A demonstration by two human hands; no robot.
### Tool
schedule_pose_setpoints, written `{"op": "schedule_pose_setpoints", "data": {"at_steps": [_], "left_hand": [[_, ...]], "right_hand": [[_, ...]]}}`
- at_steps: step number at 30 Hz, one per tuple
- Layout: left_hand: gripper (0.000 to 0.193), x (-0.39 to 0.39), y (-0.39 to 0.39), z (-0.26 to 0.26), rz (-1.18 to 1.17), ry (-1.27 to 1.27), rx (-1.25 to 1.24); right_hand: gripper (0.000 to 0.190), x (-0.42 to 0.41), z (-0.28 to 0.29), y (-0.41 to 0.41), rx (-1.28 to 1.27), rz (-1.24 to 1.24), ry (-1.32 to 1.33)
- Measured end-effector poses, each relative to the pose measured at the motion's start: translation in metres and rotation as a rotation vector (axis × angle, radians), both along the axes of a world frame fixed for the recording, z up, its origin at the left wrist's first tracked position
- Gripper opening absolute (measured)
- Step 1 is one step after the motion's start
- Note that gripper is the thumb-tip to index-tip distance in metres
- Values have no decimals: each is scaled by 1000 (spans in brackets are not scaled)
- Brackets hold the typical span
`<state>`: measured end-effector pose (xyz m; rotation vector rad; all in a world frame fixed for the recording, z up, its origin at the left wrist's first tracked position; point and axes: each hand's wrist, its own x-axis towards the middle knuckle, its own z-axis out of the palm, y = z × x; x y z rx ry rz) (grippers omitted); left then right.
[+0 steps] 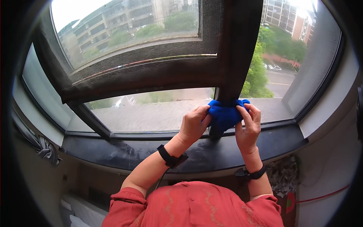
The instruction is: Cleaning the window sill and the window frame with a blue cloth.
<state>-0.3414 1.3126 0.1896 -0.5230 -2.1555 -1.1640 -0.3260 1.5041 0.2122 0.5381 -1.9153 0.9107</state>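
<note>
A bright blue cloth is wrapped across the front of a dark window mullion, close above the sill. My left hand grips the cloth's left edge between thumb and fingers. On the other side of the mullion, my right hand pinches its right edge. The cloth bunches against the frame and covers part of it. Below it, the mullion's foot meets the black windowsill, which shows pale smudges on its left half.
A screened window sash tilts inward at upper left, its lower edge above my left hand. Fixed glass panes flank the mullion. A knotted grey curtain hangs at far left. Below the sill at right sit a mop-like bundle and a red cord.
</note>
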Motion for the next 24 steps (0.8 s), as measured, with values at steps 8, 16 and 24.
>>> {"op": "schedule_pose_setpoints", "data": {"at_steps": [8, 16, 24], "left_hand": [[34, -1, 16, 0, 129, 183, -24], [25, -1, 10, -56, 112, -3, -157], [33, 5, -9, -48, 22, -28, 23]], "right_hand": [[69, 3, -31, -22, 243, -111, -125], [69, 20, -87, -33, 350, -141, -328], [61, 33, -58, -37, 297, 116, -370]]}}
